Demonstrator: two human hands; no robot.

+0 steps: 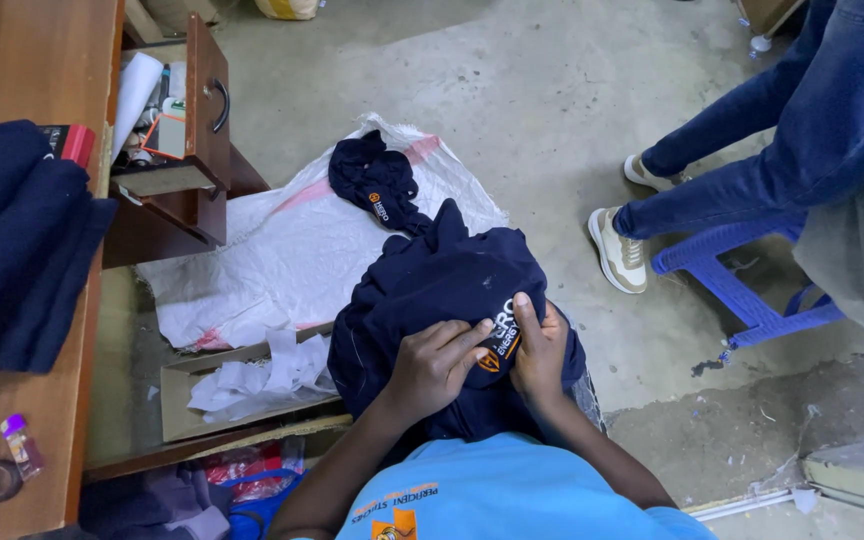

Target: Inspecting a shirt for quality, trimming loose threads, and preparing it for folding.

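Note:
A dark navy garment [432, 285] with a white and orange embroidered badge lies bunched on my lap. My left hand [432, 365] presses down on the cloth just left of the badge, fingers curled into the fabric. My right hand [539, 345] grips the cloth at the badge's right side, thumb lying across the badge. A second navy garment [377, 180] lies crumpled on a white woven sack [282, 250] on the floor beyond.
A wooden desk [47, 60] stands at left with folded navy cloth [12, 250] on it and an open drawer [177, 120]. A cardboard box of white paper scraps [252, 385] sits below. Another person in blue jeans [772, 130] sits on a blue plastic stool [732, 270] at right.

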